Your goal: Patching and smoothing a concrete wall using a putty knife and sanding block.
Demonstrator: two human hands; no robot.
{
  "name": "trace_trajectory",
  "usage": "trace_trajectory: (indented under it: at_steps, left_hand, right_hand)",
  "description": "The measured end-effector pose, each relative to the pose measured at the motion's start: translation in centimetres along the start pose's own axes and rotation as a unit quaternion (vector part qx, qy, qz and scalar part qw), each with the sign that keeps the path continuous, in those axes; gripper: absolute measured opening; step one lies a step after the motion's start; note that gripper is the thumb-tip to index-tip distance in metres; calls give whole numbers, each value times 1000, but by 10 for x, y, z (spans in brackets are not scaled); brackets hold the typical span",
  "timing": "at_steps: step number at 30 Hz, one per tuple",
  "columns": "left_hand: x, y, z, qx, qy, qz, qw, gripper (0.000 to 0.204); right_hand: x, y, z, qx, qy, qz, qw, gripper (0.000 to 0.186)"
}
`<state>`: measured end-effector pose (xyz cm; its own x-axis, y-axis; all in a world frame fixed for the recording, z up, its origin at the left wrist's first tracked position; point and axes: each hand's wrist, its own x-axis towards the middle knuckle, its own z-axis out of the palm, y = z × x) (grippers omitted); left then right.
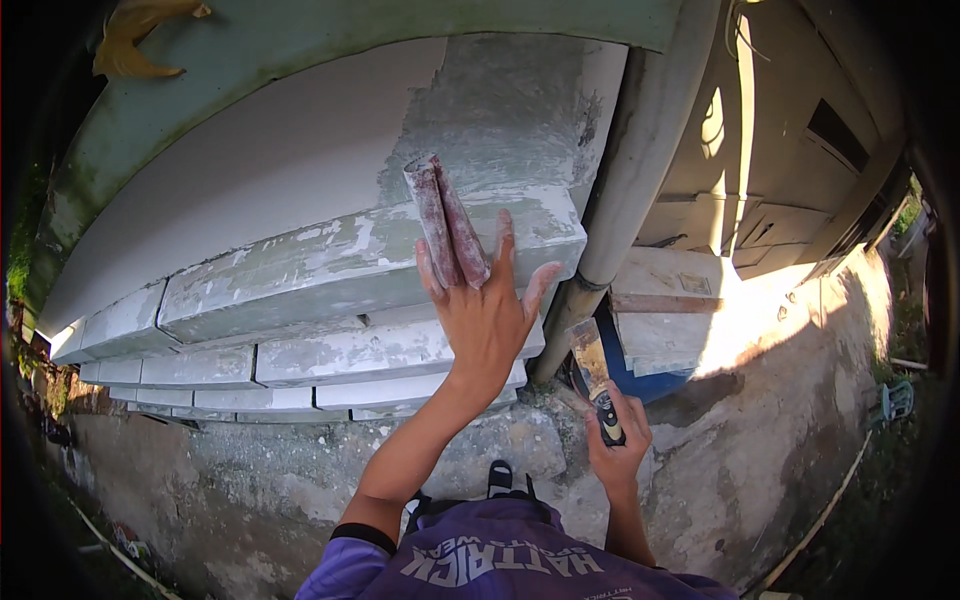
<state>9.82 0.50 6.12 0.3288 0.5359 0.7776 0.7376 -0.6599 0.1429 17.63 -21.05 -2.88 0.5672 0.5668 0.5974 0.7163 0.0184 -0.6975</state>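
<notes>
My left hand (482, 315) reaches up onto the edge of a pale, putty-streaked block ledge (380, 245). Between its spread outer fingers is a rolled, dusty reddish sheet that looks like sandpaper (445, 225); the middle fingers are hidden at its lower end. The thumb and index finger stretch out beside the roll. My right hand (622, 440) is lower and to the right, closed round the handle of a putty knife (592, 365). Its stained, wide blade points up and away from the ledge.
Stacked blocks (210, 370) step down below the ledge. A grey vertical pipe (640, 150) stands at its right end. Beyond it are boards (665, 310) over something blue (645, 388). Rough concrete floor (250, 490) lies below, with a green edge (350, 25) above.
</notes>
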Motion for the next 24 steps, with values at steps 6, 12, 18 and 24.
trace_trajectory:
  at_steps: [6, 12, 18, 24]
  left_hand:
    - [11, 53, 22, -89, 40, 121, 988, 54]
    - [-86, 46, 47, -263, -21, 184, 947, 29]
    - [-190, -22, 49, -252, -137, 99, 953, 22]
    - [-262, -103, 13, -125, -178, -59, 974, 15]
  right_hand:
    - [-16, 26, -34, -75, 95, 17, 992, 49]
    - [-28, 51, -47, -33, 185, 100, 977, 50]
    - [-9, 53, -22, 13, 167, 86, 982, 50]
    - [12, 35, 19, 108, 119, 50, 986, 57]
